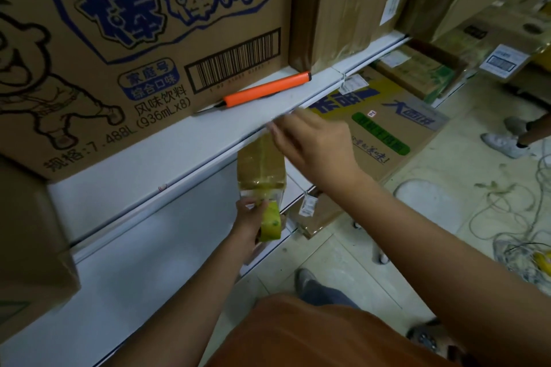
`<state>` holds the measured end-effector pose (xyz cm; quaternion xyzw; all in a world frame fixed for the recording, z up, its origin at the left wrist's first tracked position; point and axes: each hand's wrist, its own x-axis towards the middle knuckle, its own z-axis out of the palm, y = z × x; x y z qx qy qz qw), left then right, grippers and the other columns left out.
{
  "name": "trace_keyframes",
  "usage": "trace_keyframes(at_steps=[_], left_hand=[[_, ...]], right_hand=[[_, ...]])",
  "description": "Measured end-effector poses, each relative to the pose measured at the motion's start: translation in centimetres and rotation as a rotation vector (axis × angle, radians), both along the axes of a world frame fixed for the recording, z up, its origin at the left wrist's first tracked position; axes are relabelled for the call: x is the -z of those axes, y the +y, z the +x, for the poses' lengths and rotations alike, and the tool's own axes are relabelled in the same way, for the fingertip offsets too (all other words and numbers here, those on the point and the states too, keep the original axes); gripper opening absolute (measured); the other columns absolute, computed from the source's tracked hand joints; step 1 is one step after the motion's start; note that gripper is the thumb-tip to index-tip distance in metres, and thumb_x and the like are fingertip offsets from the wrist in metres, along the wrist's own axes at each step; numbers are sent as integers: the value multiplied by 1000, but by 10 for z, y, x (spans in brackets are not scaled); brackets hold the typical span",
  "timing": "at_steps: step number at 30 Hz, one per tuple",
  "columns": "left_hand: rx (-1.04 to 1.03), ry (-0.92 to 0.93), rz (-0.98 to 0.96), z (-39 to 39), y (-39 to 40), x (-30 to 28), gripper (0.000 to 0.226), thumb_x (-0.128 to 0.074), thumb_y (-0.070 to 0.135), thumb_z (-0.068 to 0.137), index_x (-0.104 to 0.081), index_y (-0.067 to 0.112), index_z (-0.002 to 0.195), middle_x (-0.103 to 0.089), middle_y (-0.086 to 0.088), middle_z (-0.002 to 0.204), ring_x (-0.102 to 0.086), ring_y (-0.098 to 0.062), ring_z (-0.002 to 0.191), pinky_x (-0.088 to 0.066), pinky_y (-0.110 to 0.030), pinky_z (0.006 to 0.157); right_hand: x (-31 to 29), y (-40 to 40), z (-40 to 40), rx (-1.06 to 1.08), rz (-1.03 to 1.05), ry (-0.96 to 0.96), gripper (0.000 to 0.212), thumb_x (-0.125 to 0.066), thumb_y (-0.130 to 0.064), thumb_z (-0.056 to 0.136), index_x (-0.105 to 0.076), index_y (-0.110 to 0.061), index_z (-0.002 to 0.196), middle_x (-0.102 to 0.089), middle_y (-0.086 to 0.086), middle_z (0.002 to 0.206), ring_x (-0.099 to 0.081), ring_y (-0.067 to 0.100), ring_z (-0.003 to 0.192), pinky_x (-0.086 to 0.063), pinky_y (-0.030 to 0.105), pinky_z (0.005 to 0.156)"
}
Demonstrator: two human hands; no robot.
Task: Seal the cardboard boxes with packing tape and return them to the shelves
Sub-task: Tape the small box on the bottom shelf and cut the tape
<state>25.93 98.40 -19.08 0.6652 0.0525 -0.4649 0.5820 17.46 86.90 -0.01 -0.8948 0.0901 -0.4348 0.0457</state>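
Left hand (249, 211) round the tape roll (270, 223), right hand (310, 143) pinching its drawn strip (260, 162) (taut) at the shelf edge (185, 179).

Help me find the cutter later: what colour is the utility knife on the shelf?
Bright orange, with a dark tip; the utility knife shows clearly in the head view.

large cardboard box (143, 48) printed 棒棒冰, 家庭号 综合口味, 风味饮料 (936ml×8), 规格:7.488l, barcode digits blurred
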Motion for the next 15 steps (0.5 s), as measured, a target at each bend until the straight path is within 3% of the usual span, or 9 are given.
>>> trace_keyframes(at_steps=[3,6,10,13,15], left_hand=[[24,-37,-7,-14,5,-39,18,-70,13,90,-53,15,96,-63,-21,103,-64,-31,82,-58,-36,69],[45,-46,-32,-18,12,-48,14,-58,4,97,-50,13,103,-59,-9,91,-65,-19,67,-53,-21,49],[14,-55,29,-7,7,-39,46,-74,18,78,-55,6,119,-61,-23,122,-64,-33,94,-57,-35,72],[-18,-7,-17,-3,12,-34,46,-70,8,89,-48,4,130,-56,-22,126,-62,-33,94,-57,-35,65],[-19,11,-39,-3,15,-32,49,-68,10,92,-44,9,135,-55,-20,129,-62,-36,105,-57,-43,79]], right_hand=[[-38,-5,42,183,105,141,33,-48,-43,100,-69,-20,108,-63,2,106,-64,22,75,-40,30,49],[-33,-9,65,239,102,410,45,-37,-60,99,-67,-31,117,-60,-2,118,-65,23,89,-39,31,58],[-22,-18,42,98,-17,395,50,-42,-60,95,-64,-22,117,-62,0,110,-55,27,95,-44,37,63],[-23,-26,18,108,-199,318,45,-45,-56,97,-69,-18,104,-65,1,95,-53,29,89,-36,38,70],[-17,-25,-5,147,-301,199,42,-48,-49,102,-66,-14,90,-61,2,83,-51,28,81,-33,38,71]])
